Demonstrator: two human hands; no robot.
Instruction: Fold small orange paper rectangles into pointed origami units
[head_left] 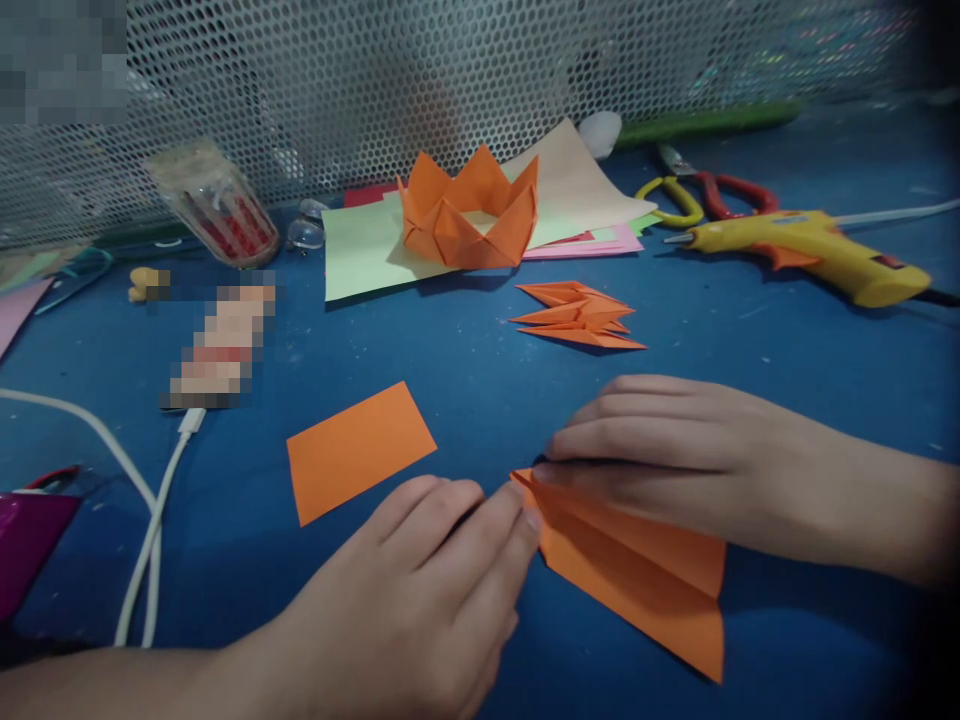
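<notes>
An orange sheet of paper (637,590) with a crease along its middle lies on the blue table, its narrow folded corner pointing left. My left hand (442,570) pinches that corner between thumb and fingers. Across the sheet's upper side lies my right hand (660,460), its fingers close together and the fingertips pressing near the same corner. Part of the paper is hidden beneath it. To the left of my hands rests a flat orange paper rectangle (360,450). Beyond them are several folded orange paper pieces (581,315) and a pointed orange paper crown (472,220).
Coloured sheets (360,245) lie under the crown. A yellow glue gun (817,250) and scissors (697,195) are at the back right. A jar (217,205) with red contents leans at the back left, near a phone-like object (225,340) with a white cable (157,540). Perforated mesh (337,90) stands behind.
</notes>
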